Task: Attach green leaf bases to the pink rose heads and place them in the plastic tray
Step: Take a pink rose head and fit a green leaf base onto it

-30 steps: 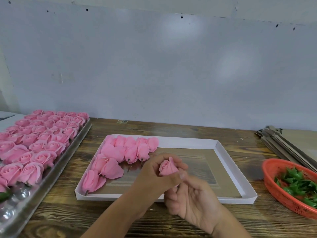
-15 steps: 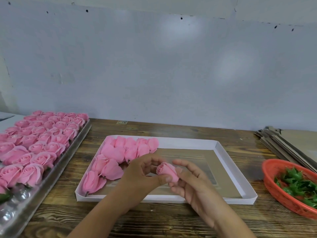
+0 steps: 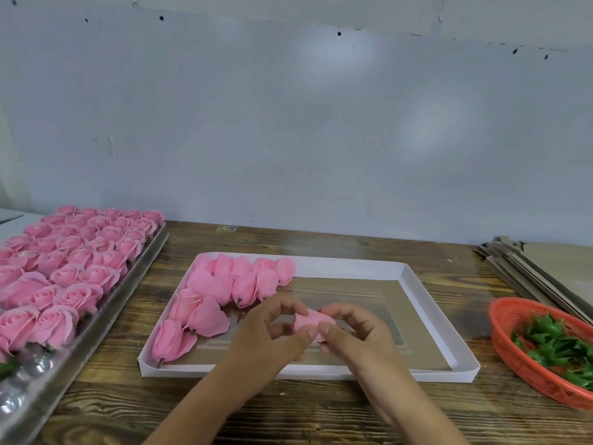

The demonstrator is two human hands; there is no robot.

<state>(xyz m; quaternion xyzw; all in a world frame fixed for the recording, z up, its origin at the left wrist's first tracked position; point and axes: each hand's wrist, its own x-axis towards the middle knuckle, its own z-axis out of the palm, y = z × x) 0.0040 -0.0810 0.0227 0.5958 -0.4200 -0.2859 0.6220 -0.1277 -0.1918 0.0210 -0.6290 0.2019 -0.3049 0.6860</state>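
A pink rose head point(image 3: 308, 320) is held between both hands above the white cardboard tray point(image 3: 426, 293). My left hand point(image 3: 272, 335) pinches it from the left, my right hand point(image 3: 356, 332) pinches it from the right. The rose lies on its side; its base is hidden by my fingers. Several pink rose heads point(image 3: 224, 290) lie in the left part of that white tray. A clear plastic tray point(image 3: 106, 303) on the left holds several upright roses point(image 3: 70, 268) in rows. Green leaf bases point(image 3: 558, 348) fill a red basket point(image 3: 513, 358) at the right.
A stack of flat brown cardboard sheets point(image 3: 539, 268) lies at the back right. The wooden table point(image 3: 321, 409) runs to a grey wall behind. A few empty plastic cells point(image 3: 19, 387) show at the near end of the left tray.
The rose has turned from upright to lying sideways and dropped lower over the white tray. My right hand has come up beside it, and both hands now pinch it.
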